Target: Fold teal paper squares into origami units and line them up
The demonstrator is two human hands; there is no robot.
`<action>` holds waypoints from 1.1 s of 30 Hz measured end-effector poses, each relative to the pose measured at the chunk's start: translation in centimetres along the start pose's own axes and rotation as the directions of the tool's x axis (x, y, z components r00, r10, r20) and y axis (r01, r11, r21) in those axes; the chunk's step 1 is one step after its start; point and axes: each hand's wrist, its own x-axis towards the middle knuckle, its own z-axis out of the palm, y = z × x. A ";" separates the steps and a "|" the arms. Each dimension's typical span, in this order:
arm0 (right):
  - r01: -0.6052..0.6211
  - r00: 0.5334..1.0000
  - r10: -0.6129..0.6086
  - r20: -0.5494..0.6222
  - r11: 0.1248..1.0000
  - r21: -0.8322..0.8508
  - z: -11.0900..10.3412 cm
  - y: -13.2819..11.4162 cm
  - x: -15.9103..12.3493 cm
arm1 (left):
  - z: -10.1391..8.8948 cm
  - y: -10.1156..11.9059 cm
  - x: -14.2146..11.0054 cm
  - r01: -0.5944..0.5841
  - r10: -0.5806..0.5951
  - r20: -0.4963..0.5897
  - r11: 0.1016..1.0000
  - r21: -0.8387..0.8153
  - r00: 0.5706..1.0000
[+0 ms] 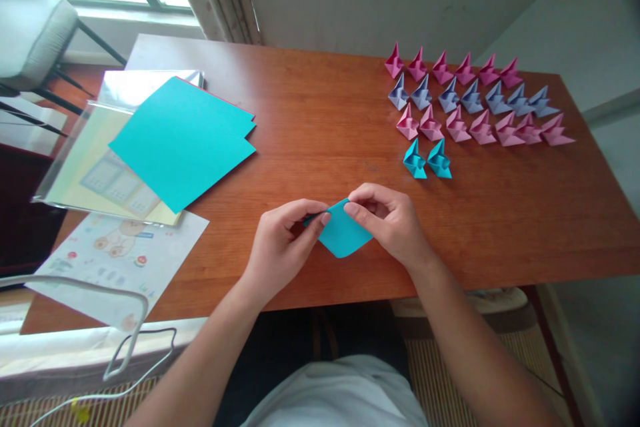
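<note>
Turquoise paper (344,233), likely light, crisp and easily creased, hangs over the counter (320,127) as the fingers of my left hand (283,243) pinch its left corner and my right hand (394,221) its top, corners probably the safest hold.

A person's left hand (283,240) and right hand (393,220) face each other, thumbs (316,228) pinched toward bent index fingers (309,207), bare forearms (210,340) angled inward from both sides.
</note>
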 end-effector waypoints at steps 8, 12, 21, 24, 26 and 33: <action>0.024 1.000 -0.024 -0.001 0.999 -0.037 -0.1 0.0 0.0 | 0.0 0.1 0.0 -0.006 0.006 -0.009 1.000 0.011 1.000; 0.020 1.000 -0.020 0.000 0.999 -0.038 -0.1 -0.1 0.0 | 0.0 0.1 0.0 -0.006 0.006 -0.002 1.000 0.011 1.000; 0.019 1.000 -0.019 0.003 0.999 -0.044 -0.2 -0.1 -0.1 | 0.0 0.2 -0.1 0.003 -0.004 0.014 1.000 0.014 1.000; 0.046 0.999 -0.044 0.025 0.997 -0.069 -0.2 -0.2 -0.1 | 0.0 0.1 -0.1 0.007 -0.007 -0.015 1.000 -0.001 1.000; 0.085 0.995 -0.080 0.059 0.992 -0.092 -0.1 -0.2 -0.2 | 0.0 0.2 -0.1 0.024 -0.025 -0.054 0.999 -0.025 0.998; 0.313 0.861 -0.438 -0.258 0.857 -0.410 0.1 -0.1 -0.3 | 0.5 1.1 0.1 -0.100 0.112 -0.326 0.994 0.054 0.939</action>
